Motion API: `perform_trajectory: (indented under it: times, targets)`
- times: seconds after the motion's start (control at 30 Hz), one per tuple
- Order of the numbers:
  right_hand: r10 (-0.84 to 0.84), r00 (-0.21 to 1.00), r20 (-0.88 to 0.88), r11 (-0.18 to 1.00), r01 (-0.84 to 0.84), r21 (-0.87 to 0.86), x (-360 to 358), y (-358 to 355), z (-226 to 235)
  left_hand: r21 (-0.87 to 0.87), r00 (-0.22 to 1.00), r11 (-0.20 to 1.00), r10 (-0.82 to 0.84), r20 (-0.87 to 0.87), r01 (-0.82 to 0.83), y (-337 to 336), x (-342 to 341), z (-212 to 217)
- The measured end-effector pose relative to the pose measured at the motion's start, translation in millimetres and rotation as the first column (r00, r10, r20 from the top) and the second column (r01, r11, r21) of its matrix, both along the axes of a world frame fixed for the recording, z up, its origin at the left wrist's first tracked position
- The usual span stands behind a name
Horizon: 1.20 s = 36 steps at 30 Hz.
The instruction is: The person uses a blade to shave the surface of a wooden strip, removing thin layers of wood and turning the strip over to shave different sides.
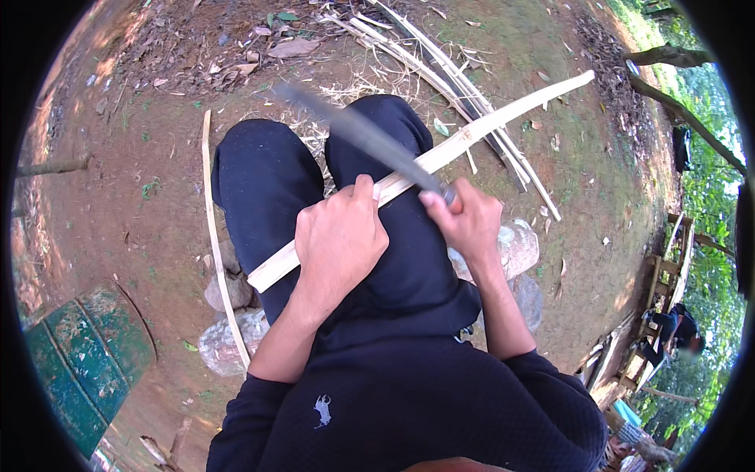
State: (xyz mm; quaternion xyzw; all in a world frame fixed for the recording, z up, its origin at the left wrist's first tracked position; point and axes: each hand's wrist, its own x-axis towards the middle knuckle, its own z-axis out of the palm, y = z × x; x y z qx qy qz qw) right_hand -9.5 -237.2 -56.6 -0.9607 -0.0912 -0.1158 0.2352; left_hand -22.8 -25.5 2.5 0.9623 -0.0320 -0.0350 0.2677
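Crossing left grip [340,240]: bamboo strip [472,134]

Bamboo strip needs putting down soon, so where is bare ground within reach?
Bare dirt lies left of the thin curved strip, above the green drum. Crowded: split strips beyond the knees, stones by the right hand.

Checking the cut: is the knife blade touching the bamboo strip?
Touching. The head view shows the dark blade, gripped by the right hand, meeting the bamboo strip just beyond the left hand, with no gap visible there.
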Motion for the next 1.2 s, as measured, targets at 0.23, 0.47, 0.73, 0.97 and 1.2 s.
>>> perform_trajectory:
  times: [0.23,0.47,0.73,0.97,1.2]
  targets:
    - [0.031,0.994,0.105,0.995,-0.02,-0.1,10,-11,-5,-0.075,1.0,0.997,0.0,0.009,0.001,-4,2,-2]
    - [-0.611,0.774,-0.166,0.791,0.587,-0.175,69,-94,-15,0.008,1.0,1.0,0.018,0.01,-0.018,9,-8,3]
    - [-0.416,0.903,-0.105,0.908,0.419,0.01,31,-79,-22,-0.027,0.998,1.0,0.001,0.059,0.0,1,1,-4]
    - [-0.176,0.961,0.214,0.954,0.22,-0.202,26,-30,-13,0.037,0.992,0.999,-0.017,0.121,0.013,-1,-4,-8]
    - [-0.461,0.881,-0.104,0.885,0.449,-0.118,46,-64,-3,0.052,0.99,0.999,-0.009,0.144,0.001,-1,-5,-7]
